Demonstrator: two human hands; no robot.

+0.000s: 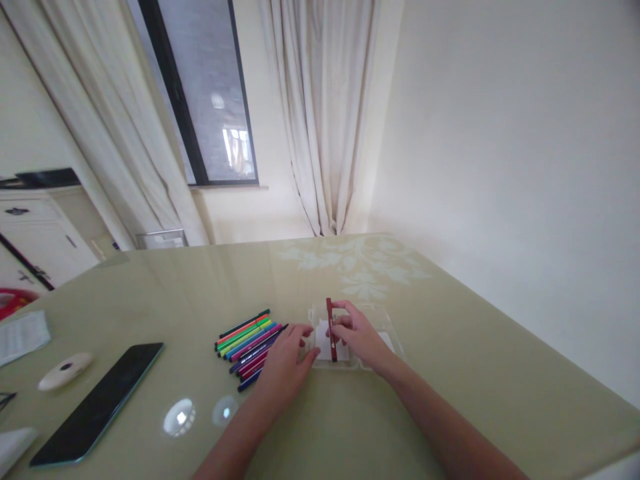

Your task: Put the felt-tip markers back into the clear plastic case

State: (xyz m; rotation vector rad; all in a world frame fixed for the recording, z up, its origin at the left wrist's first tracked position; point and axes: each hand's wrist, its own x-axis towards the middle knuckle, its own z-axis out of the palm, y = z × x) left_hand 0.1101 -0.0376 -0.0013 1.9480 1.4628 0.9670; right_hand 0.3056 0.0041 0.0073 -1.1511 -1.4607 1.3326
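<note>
The right hand [356, 331] pinches one red pen [331, 327] upright over the clear box [345, 365]. The left hand [286, 355], half spread (nothing seen in it), is near. The other pens [245, 340] lie left, outside the box.

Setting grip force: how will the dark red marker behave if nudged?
Likely stiff: the dark red marker looks straight in the right hand. Probably light, given its slim barrel. Apt to roll if nudged on the glossy table, since it looks round.
</note>
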